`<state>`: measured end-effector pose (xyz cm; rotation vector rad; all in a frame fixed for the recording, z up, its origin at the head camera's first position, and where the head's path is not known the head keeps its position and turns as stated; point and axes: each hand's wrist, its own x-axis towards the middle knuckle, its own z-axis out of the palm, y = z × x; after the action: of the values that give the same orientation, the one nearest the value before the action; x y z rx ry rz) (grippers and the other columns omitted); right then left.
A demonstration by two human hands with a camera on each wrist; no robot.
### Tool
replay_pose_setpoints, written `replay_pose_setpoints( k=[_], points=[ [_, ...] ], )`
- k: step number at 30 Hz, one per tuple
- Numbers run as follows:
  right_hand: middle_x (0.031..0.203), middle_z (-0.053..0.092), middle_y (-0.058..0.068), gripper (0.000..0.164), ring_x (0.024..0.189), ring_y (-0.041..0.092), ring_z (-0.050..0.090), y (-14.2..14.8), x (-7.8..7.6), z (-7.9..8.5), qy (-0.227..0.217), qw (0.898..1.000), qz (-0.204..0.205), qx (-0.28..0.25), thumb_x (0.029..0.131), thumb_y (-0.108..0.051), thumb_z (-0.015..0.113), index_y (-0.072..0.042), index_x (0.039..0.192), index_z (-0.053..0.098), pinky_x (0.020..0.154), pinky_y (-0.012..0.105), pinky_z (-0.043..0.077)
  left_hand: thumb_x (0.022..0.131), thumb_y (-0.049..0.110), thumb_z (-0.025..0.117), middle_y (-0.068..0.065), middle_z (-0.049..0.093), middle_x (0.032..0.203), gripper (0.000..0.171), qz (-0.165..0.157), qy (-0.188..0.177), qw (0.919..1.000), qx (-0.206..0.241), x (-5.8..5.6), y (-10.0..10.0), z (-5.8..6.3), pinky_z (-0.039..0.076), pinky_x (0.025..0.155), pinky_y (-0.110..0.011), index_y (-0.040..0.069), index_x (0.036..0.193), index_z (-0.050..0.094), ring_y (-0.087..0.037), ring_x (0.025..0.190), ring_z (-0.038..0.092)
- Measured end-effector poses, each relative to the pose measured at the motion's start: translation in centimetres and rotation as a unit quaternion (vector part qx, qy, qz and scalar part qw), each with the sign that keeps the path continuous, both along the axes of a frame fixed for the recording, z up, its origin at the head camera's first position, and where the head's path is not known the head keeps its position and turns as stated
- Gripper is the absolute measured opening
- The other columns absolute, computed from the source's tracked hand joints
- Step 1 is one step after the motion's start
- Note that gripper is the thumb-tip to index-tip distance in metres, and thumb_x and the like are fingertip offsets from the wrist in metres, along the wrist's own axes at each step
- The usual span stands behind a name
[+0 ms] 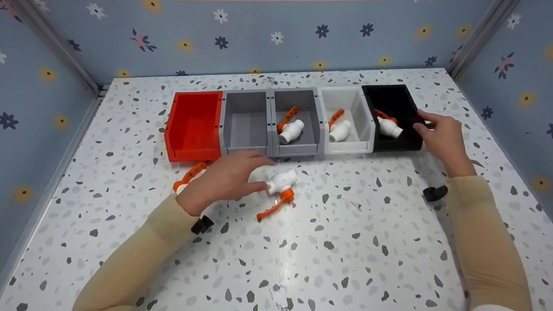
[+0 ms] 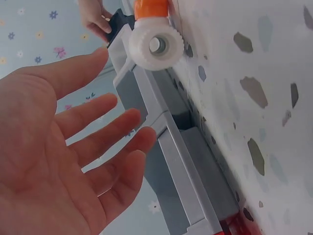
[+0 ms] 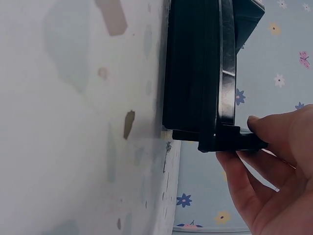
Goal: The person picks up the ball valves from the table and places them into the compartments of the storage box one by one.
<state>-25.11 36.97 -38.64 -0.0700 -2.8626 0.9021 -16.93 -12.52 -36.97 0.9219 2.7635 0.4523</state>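
A white ball valve (image 1: pixel 283 181) with an orange handle lies on the speckled table in front of the bins. Beside its left end is my left hand (image 1: pixel 224 179), fingers spread and thumb apart, holding nothing. The left wrist view looks into the round opening of that valve (image 2: pixel 156 45), just beyond the thumb tip. My right hand (image 1: pixel 445 136) pinches the right side wall of the black bin (image 1: pixel 395 97) between thumb and fingers. The right wrist view shows the thumb on one side of the rim and fingers (image 3: pixel 234 178) on the other. Inside the black bin lies another valve (image 1: pixel 389 128).
Left of the black bin stand a white bin (image 1: pixel 365 144), two grey bins (image 1: pixel 298 150) (image 1: pixel 248 108) and a red bin (image 1: pixel 194 154). The white bin and nearer grey bin each hold a valve. Another orange-handled valve (image 1: pixel 190 176) is partly hidden behind my left hand.
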Motion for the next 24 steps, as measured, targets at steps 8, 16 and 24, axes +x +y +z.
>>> replay_pose_setpoints(
  k=[8, 16, 24],
  points=[
    [0.141, 0.055, 0.017, 0.048, 0.114, 0.034, 0.058, 0.2, 0.0, -0.1, 0.006, 1.000, 0.005, -0.004, 0.101, -0.033, 0.059, -0.017, 0.145, 0.052, 0.061, 0.018, 0.039, 0.091, 0.038, 0.072, -0.002, 0.060, 0.129, 0.048, -0.018, -0.018, 0.9987, -0.044, 0.6, 0.5, -0.4, 0.052, 0.092, -0.041, 0.023, 0.136, 0.062, -0.021, 0.114, 0.058],
    [0.142, 0.054, 0.017, 0.048, 0.116, 0.034, 0.058, 0.3, 0.0, -0.2, 0.007, 1.000, 0.007, -0.004, 0.101, -0.033, 0.059, -0.018, 0.146, 0.052, 0.061, 0.018, 0.039, 0.093, 0.036, 0.071, -0.002, 0.062, 0.128, 0.046, -0.032, -0.015, 0.9985, -0.042, 1.0, 0.7, -0.8, 0.053, 0.090, -0.042, 0.021, 0.135, 0.062, -0.021, 0.112, 0.060],
    [0.142, 0.054, 0.016, 0.048, 0.118, 0.034, 0.057, 0.3, 0.0, -0.2, -0.002, 1.000, 0.001, -0.009, 0.101, -0.033, 0.059, -0.018, 0.146, 0.051, 0.066, 0.021, 0.040, 0.092, 0.037, 0.072, -0.002, 0.062, 0.127, 0.048, -0.037, 0.011, 0.9986, -0.035, 1.1, 1.6, -1.2, 0.054, 0.089, -0.039, 0.018, 0.135, 0.062, -0.020, 0.111, 0.060]
  ],
)
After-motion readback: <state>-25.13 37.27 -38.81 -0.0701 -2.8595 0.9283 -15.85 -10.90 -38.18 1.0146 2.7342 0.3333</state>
